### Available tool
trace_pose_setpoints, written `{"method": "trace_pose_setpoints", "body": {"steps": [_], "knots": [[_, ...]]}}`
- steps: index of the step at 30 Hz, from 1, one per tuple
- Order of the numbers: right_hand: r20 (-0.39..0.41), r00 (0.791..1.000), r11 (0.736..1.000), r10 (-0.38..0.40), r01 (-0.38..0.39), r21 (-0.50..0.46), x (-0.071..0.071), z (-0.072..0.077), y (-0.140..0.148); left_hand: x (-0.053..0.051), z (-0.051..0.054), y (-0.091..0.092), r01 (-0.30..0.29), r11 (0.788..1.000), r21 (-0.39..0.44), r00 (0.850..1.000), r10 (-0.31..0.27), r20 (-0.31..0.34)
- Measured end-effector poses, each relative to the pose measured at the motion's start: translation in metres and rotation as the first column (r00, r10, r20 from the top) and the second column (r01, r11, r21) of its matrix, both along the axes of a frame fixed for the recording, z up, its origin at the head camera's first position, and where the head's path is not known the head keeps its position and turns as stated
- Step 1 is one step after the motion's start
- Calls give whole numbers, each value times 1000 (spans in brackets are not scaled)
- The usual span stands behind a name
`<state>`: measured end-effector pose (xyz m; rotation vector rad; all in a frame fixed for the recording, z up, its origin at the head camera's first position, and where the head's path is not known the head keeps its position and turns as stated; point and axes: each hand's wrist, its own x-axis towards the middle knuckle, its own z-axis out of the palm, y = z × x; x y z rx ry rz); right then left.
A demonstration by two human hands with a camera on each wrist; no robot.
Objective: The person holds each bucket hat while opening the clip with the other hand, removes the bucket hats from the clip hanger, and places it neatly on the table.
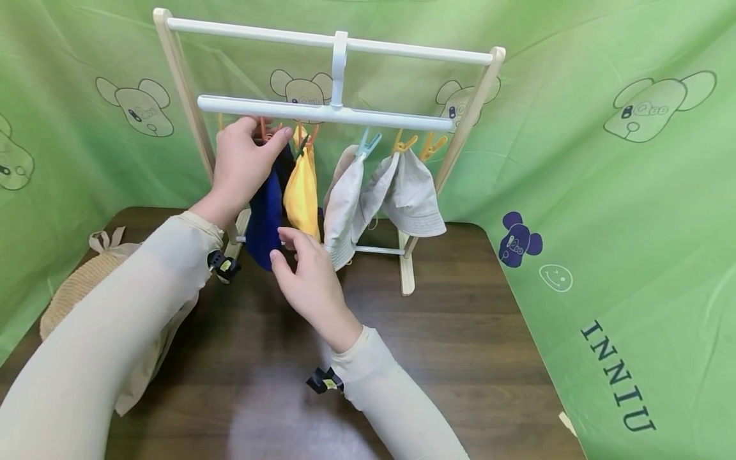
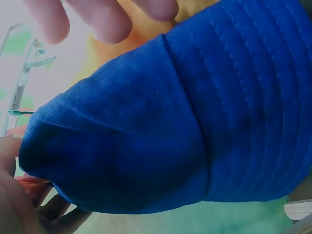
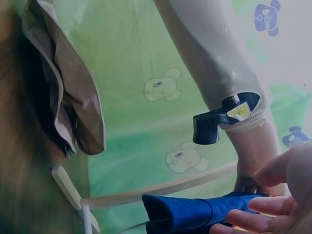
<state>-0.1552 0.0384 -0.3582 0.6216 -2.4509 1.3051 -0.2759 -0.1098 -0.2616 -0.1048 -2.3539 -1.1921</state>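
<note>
A dark blue bucket hat (image 1: 266, 214) hangs at the left end of a white clip hanger (image 1: 270, 108). My left hand (image 1: 238, 160) is at the hat's top and pinches the orange-red clip (image 1: 263, 128) there. In the left wrist view the hat (image 2: 122, 146) fills the middle, its stitched brim to the right. My right hand (image 1: 313, 281) is beside the hat's lower edge, fingers loosely bent and holding nothing. Its fingertips (image 2: 105, 19) show above the hat in the left wrist view. A yellow hat (image 1: 301, 195) hangs just right of the blue one.
Pale hats (image 1: 345, 204) and a grey bucket hat (image 1: 411, 198) hang farther right from blue and yellow clips. The hanger hooks on a wooden rack (image 1: 474, 118) with a white top rail. A beige fabric item (image 1: 86, 287) lies left on the brown table (image 1: 460, 338). Green printed cloth surrounds it.
</note>
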Motion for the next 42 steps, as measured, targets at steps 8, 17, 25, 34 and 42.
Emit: {"method": "trace_pose_setpoints", "body": {"steps": [8,17,25,34,42], "knots": [[-23,999,999,-28,28,-16,-5,0,1,2,5,-2,-27,999,-31,1000,27,13],[12,995,995,-97,96,26,-9,12,-5,2,12,-4,-31,995,-96,999,34,35],[78,985,982,-151,140,130,-16,17,-13,5,17,-3,-35,988,-151,997,44,58],[142,976,982,-162,146,121,-28,21,-19,6,19,-1,-37,979,-201,998,45,33],[136,978,986,-157,147,83,-38,19,-22,7,20,-1,-27,975,-219,999,36,39]]}}
